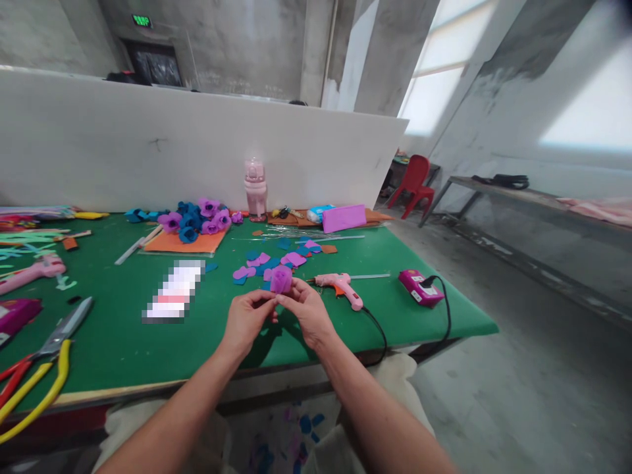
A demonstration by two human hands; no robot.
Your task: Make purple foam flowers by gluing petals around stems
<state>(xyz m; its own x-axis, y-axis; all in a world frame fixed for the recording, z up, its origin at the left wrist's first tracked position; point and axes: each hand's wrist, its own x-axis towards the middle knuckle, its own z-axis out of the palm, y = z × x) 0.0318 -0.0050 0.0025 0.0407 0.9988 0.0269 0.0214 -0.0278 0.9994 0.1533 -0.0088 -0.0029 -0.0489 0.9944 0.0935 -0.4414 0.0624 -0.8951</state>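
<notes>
A purple paper flower (281, 279) is pinched between my two hands above the front part of the green table. My left hand (250, 319) grips its base from the left with fingers pressed together. From the right, my right hand (309, 311) has thumb and fingers closed on the flower. Just behind it lie loose purple and blue petals (295, 259). A pink glue gun (340, 286) rests to the right of my right hand, a clear glue stick (370, 276) extending from its back and its black cord running off the table's front edge.
Finished purple and blue flowers (189, 220) lie on orange sheets (185, 243). A pink bottle (255, 191) stands by the white partition (197, 138). Scissors (59, 342) lie at the left front. A magenta power box (421, 288) sits near the right edge. Scraps (305, 424) litter the floor.
</notes>
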